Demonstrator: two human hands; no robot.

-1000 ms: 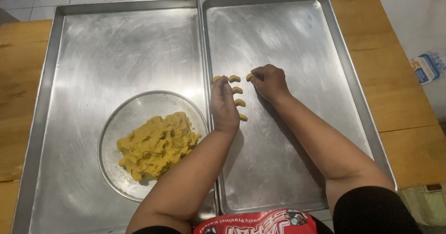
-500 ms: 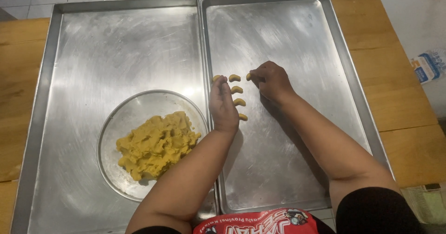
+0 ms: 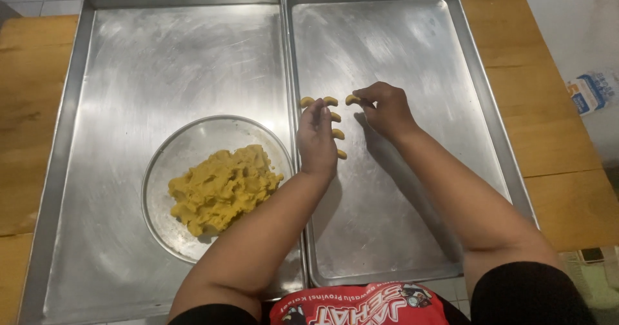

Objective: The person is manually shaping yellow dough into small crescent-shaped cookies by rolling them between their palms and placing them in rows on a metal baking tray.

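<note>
Two steel baking trays lie side by side on a wooden table. On the right tray (image 3: 419, 48) several small crescent-shaped dough pieces (image 3: 330, 100) sit in a row and a short column near its left edge. My right hand (image 3: 385, 109) pinches the rightmost crescent (image 3: 352, 98) with its fingertips against the tray. My left hand (image 3: 316, 138) rests flat over the column of crescents, its fingers together and nothing gripped. A glass bowl (image 3: 187, 151) of yellow dough (image 3: 222, 188) stands on the left tray (image 3: 167, 54).
The wooden table (image 3: 32, 106) shows on both sides of the trays. A small blue and white carton (image 3: 590, 91) lies on the floor to the right. Pale floor tiles show beyond the table's far edge.
My right hand has kept its pinch on the rightmost crescent and shifted only slightly. My left hand has barely moved.
</note>
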